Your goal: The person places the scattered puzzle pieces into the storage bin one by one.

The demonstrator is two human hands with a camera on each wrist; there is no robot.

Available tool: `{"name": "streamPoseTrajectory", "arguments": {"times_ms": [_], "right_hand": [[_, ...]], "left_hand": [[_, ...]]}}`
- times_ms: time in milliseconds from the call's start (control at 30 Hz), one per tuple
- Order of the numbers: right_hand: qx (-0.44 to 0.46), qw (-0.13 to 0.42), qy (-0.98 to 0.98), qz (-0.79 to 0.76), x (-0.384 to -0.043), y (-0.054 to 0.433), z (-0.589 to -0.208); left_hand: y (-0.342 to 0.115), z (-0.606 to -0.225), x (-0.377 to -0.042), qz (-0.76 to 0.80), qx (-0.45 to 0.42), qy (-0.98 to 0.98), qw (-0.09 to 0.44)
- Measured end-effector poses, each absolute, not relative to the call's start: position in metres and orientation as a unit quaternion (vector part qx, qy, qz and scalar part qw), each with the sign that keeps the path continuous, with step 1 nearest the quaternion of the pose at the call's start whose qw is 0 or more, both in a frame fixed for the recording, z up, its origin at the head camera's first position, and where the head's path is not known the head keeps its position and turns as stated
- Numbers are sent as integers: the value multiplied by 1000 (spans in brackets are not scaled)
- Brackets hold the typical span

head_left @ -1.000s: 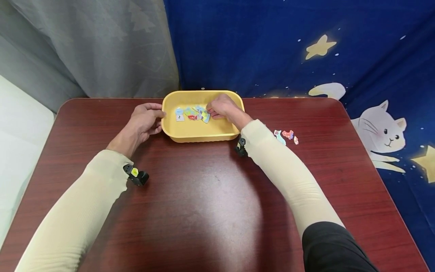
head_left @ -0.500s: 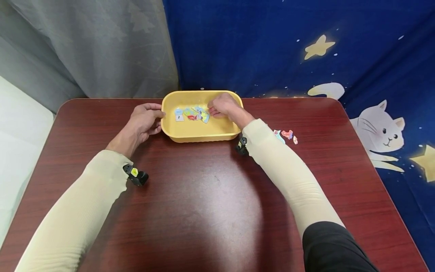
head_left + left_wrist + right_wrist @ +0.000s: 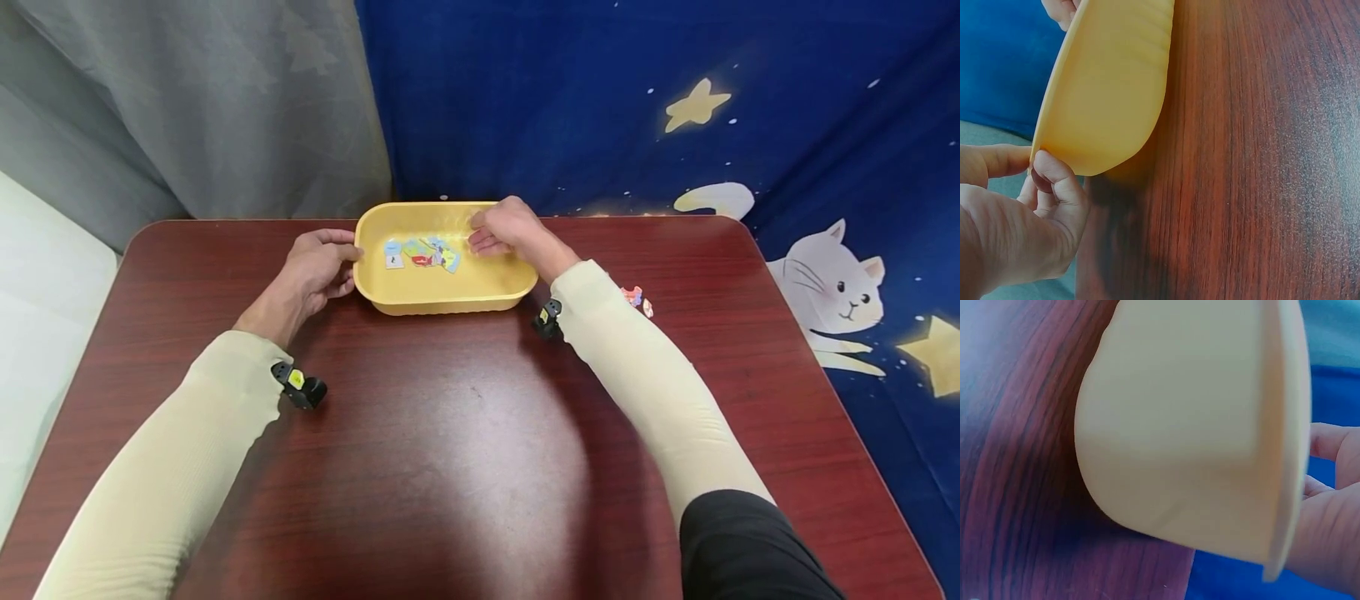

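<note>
A yellow plastic tub point(image 3: 427, 288) stands at the far side of the table. My left hand point(image 3: 313, 265) pinches its left rim; in the left wrist view the thumb point(image 3: 1054, 169) and a finger lie on either side of that rim. Flat colourful cutouts, like stickers or puzzle pieces point(image 3: 422, 260), lie in a cluster on the tub's floor. Over the right part of the tub is my right hand point(image 3: 512, 227), its fingers loosely extended and no object visible in them. The right wrist view shows mainly the tub's outer wall point(image 3: 1179, 425), which partly hides the hand.
Small reddish cutouts point(image 3: 633, 296) lie on the dark red wooden table point(image 3: 420, 433), right of the tub and partly behind my right sleeve point(image 3: 645, 375). A grey curtain point(image 3: 270, 108) and a blue one point(image 3: 525, 100) hang behind the far edge.
My right hand has shifted right, away from the cutouts in the tub, and its fingers have straightened. The right sleeve now covers more of the cutouts on the table. My left hand stays put.
</note>
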State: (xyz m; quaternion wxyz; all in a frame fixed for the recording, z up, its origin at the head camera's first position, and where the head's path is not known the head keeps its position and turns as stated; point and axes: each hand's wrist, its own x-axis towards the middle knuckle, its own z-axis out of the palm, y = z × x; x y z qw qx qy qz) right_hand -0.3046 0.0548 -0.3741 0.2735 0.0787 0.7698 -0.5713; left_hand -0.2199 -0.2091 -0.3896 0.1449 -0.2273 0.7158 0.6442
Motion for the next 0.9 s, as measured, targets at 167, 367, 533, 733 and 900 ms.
{"name": "streamPoseTrajectory", "arguments": {"times_ms": [167,367,533,733,900], "right_hand": [[61,272,777,-565,-300,63,-368],[51,260,785,-560,-298,79,-360],[47,247,785,-566,-297,96,-358],[47,226,773,-592,-293,120,-358],[46,210,771,-599,-287,139,-357]], "left_hand": [[-209,-389,-220,639,-228,720,147],[-210,-389,-220,635,-230,722,147],[-210,-390,-220,637,-232,720,148],[-211,-389,-219,639,-230,719,151],[-212,-390,-219,637,-229,721,146]]}}
